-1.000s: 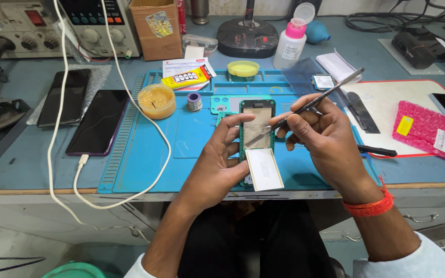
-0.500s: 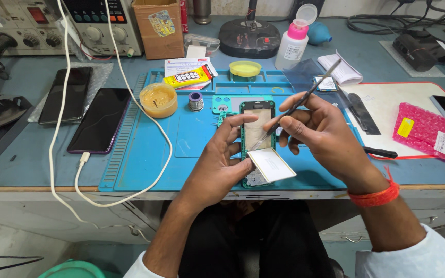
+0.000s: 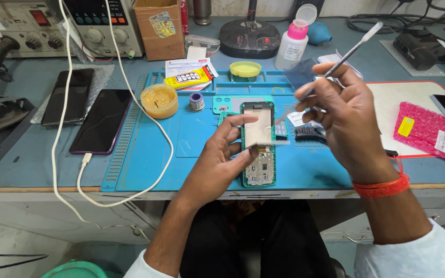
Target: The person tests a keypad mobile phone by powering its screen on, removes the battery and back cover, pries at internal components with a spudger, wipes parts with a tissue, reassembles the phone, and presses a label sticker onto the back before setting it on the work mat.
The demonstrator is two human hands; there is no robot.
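My left hand (image 3: 217,162) holds an opened green-framed phone (image 3: 258,146) upright over the blue work mat (image 3: 145,154). Its circuit board shows in the lower half, and a thin flat panel sticks out edge-on across its middle. My right hand (image 3: 343,121) grips a slim metal spudger (image 3: 354,46), its lower tip pointing toward the phone's right edge and its flat end up toward the back right. An orange band circles my right wrist.
Two dark phones (image 3: 101,121) lie at the left, one on a white cable (image 3: 70,170). A yellow paste jar (image 3: 159,100), glue tube (image 3: 189,78), pink-capped bottle (image 3: 292,46), cardboard box (image 3: 158,25), bench instruments (image 3: 96,23) and pink bubble wrap (image 3: 424,129) surround the mat.
The loosened panel has swung up from lying flat below the phone to edge-on. My right hand has lifted the spudger higher and to the right.
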